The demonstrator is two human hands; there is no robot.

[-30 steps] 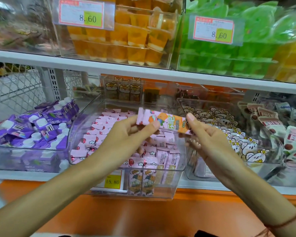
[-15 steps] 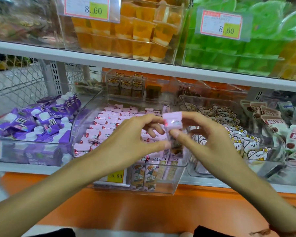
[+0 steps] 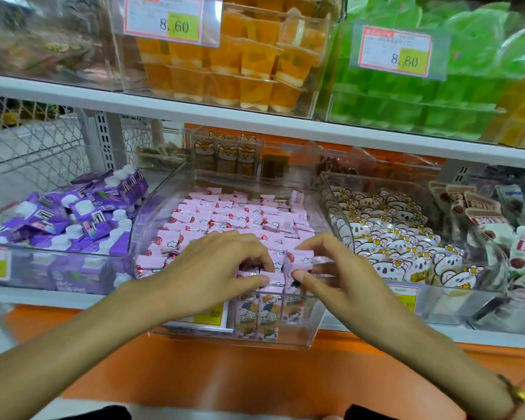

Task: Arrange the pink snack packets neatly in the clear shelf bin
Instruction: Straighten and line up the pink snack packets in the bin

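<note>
I see small pink snack packets (image 3: 225,213) with red dots and white clouds, purple cartons with white caps (image 3: 73,213), orange jelly cups (image 3: 240,65), green jelly cups (image 3: 422,95).

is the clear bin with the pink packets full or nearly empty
Nearly full. Small pink snack packets stand in rows from back wall to front in the clear plastic shelf bin, more showing through its front.

Two bare arms, stretched forward from the bottom corners and meeting in the middle. Left hand (image 3: 215,268) palm down, fingers bent, thumb and first finger pressed close together at the tips. Right hand (image 3: 335,268) palm down too, thumb and first finger in a pinch, other fingers curled. Fingertips nearly touching.
</note>
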